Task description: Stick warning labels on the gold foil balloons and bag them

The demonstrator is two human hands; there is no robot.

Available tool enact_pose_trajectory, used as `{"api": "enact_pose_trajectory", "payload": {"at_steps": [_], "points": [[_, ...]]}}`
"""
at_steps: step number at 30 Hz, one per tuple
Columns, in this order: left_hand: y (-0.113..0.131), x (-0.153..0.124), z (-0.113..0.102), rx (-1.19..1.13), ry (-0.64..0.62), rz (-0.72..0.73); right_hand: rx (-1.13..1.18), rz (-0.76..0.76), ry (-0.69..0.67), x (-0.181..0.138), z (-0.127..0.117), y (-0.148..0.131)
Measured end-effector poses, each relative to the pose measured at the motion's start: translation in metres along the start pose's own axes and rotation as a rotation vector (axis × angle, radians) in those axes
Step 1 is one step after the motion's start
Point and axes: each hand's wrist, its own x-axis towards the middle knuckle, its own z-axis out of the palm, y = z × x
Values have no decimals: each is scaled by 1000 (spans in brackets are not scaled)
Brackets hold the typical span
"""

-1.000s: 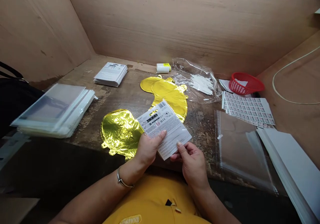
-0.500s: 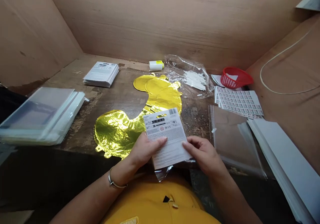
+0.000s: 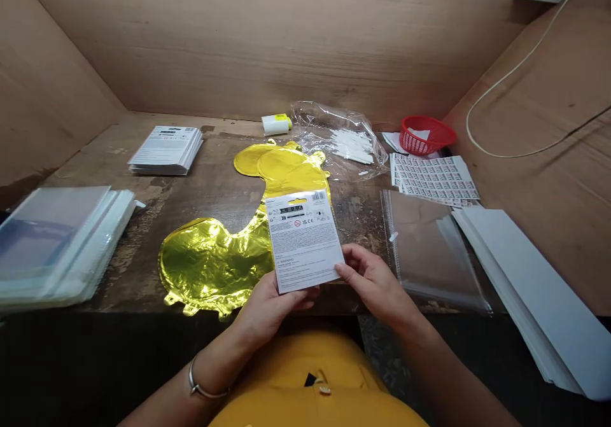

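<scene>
A white printed packaging card (image 3: pixel 305 239) with a hang hole and a barcode is held up in front of me, tilted slightly. My right hand (image 3: pixel 375 280) pinches its lower right corner, thumb on the printed face and fingers behind. At the lower left edge, my left hand (image 3: pixel 274 306) is closed around the card's bottom, its fingertips partly hidden underneath. Behind the card lies a shiny gold foil balloon (image 3: pixel 214 261), flat on the table, partly covered by it.
At the left stand a stack of similar cards (image 3: pixel 165 150) and a pile of clear plastic bags (image 3: pixel 62 242). Farther back are a white-and-yellow roll (image 3: pixel 275 125), white sticks (image 3: pixel 353 146) and a red basket (image 3: pixel 424 137). Sticker sheets (image 3: pixel 434 177), clear sleeves (image 3: pixel 429 249) and white boards (image 3: pixel 534 287) lie right.
The card has risen slightly and moved left in view. My left thumb has slid from its face to the bottom edge. The clear plastic below the card no longer shows. The view has shifted right.
</scene>
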Motion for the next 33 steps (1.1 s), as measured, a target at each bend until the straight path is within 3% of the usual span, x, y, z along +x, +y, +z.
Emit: {"api": "enact_pose_trajectory", "payload": {"at_steps": [4,8,12,17,24,27,33], "points": [[0,-1,3,62,93,11,-29,130,6,-3,3,2],[2,0,1,47,124,-17,-90,16,75,-3,-4,2],[5,5,-4,13,142,-25,255,139,29,3,-7,0],[5,2,-4,-62,130,-85,532,240,101,7,-1,0],[6,0,3,-93,-2,72,491,202,98,5,8,0],[1,4,7,-143,9,5,489,203,66,6,13,4],[-6,1,11,-383,73,-35,465,169,135,8,12,14]]}}
